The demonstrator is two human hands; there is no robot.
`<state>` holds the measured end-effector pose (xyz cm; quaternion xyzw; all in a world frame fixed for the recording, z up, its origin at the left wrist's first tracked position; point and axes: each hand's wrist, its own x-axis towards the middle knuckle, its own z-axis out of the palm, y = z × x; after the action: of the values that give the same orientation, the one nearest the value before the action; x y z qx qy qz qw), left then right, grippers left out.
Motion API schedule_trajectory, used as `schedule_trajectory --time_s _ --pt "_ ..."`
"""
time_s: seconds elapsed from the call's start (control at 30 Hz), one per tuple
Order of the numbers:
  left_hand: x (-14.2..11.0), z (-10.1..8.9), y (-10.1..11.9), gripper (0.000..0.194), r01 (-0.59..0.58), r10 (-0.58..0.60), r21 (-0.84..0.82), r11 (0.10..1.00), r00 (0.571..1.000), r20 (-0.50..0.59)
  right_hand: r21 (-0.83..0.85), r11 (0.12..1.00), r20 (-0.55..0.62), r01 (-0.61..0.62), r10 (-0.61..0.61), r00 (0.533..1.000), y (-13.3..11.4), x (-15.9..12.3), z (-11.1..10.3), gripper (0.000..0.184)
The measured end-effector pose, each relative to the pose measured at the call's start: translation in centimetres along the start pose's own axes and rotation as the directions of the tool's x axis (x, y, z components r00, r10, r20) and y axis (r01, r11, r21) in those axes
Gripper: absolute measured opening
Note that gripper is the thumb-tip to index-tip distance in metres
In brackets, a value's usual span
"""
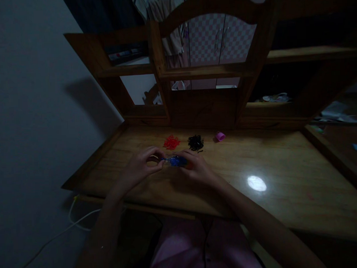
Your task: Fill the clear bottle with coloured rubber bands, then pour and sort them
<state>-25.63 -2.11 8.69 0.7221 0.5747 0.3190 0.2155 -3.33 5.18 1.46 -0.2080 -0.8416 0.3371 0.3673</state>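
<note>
In the head view the light is dim, and the blue bundle (pixel 177 161) is hard to make out: it seems to sit in something clear and shiny, its right end covered by the right hand (pixel 195 166), with a trace of orange beside the palm. The left forearm fades into darkness at the bottom; the right one is cut off at the lower right.

The left hand (pixel 138 164) comes in from the near left corner of the counter (pixel 284 157), thumb and forefinger bent into a loop, their tips pinching the bundle's left end. The right hand is curled around the other end, back of the hand upward. The bundle is held above the counter, left of its middle.

Toward the counter's far edge lie a red pile (pixel 171 142), a black pile (pixel 195 142) just right of it, and a pink ring-like piece (pixel 220 136) farther right. A bright spot (pixel 256 183) shines on the wood nearer the front edge. A wooden shelf unit (pixel 205 72) rises along the far edge, with checkered doors (pixel 207 37) visible through it. A white cable (pixel 47 242) hangs beyond the near left corner.
</note>
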Motion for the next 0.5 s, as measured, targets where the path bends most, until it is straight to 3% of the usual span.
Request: schedule_trajectory --time_s 0.17,0.3,0.5 --pt "0.5 0.2 1.6 0.016 -0.073 0.083 0.122 0.99 0.994 -0.073 0.141 0.99 -0.072 0.006 0.004 0.997 -0.4 0.4 -0.1 0.051" --pt "0.7 0.0 2.7 0.02 -0.04 0.059 0.149 0.988 0.99 -0.126 0.207 0.977 -0.083 -0.042 0.061 0.995 -0.2 0.3 0.1 0.049" --pt "1.2 -0.6 3.8 0.018 -0.057 0.068 0.198 0.979 0.997 -0.048 0.273 0.958 -0.077 -0.084 0.108 0.991 0.0 0.3 0.3 0.048"
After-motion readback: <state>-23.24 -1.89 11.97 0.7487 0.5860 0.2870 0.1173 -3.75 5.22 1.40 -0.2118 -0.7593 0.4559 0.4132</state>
